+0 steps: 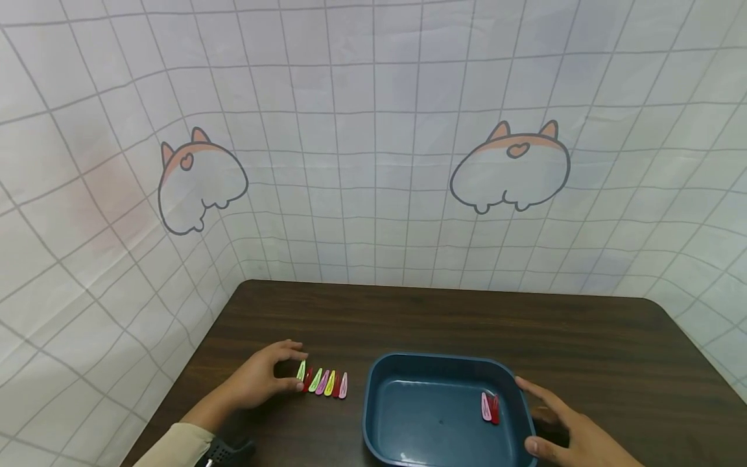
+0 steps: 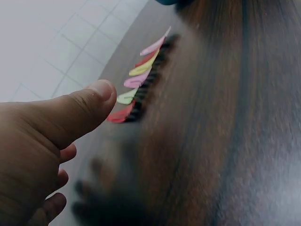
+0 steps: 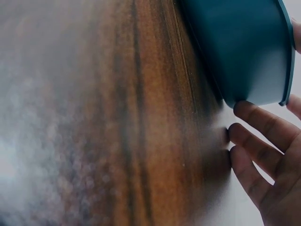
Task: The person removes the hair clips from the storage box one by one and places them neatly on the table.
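In the head view, a row of several snap hair clips (image 1: 329,383) in green, red, purple, yellow and pink lies on the dark wooden table. My left hand (image 1: 265,376) is at the row's left end, with thumb and index finger spread about the two ends of a light green hair clip (image 1: 301,370). That clip is hidden in the left wrist view, where my thumb (image 2: 96,101) covers the spot. My right hand (image 1: 574,428) touches the right side of a blue plastic bin (image 1: 443,357). Fingertips meet its lower corner in the right wrist view.
Inside the bin, near its right wall, lie a pink hair clip (image 1: 486,407) and red beside it. A white grid-patterned cloth (image 1: 373,162) hangs behind and beside the table (image 1: 350,311). A dark watch (image 1: 227,451) is on the left wrist.
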Demonstrator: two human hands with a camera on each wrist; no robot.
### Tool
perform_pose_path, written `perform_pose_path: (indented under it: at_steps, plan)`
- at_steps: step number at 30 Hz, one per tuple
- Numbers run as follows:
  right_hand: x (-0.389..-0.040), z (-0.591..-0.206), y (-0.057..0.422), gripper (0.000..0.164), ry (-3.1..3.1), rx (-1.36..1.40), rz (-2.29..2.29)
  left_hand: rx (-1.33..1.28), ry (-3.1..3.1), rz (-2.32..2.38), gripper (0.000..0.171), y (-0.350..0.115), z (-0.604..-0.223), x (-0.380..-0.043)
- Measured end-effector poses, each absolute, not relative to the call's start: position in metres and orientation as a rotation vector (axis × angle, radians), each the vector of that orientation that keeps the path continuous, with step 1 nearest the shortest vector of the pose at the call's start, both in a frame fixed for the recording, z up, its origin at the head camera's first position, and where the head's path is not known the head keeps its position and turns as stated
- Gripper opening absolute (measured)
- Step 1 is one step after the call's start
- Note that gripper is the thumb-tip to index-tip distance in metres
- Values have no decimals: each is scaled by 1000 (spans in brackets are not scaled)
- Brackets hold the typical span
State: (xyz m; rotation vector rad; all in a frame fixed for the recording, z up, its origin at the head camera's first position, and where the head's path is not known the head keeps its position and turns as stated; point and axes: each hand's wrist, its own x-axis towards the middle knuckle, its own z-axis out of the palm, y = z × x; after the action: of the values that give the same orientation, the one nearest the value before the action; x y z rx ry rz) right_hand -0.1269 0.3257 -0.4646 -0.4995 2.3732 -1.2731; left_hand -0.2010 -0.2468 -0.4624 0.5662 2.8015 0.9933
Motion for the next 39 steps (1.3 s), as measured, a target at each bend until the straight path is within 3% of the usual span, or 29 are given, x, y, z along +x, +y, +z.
perform_pose_path:
  at_steps: [39]
  plan:
    - [-124,-464,326,75,2404,-531,-1262,556,2758,920,58,-251,-465,-200]
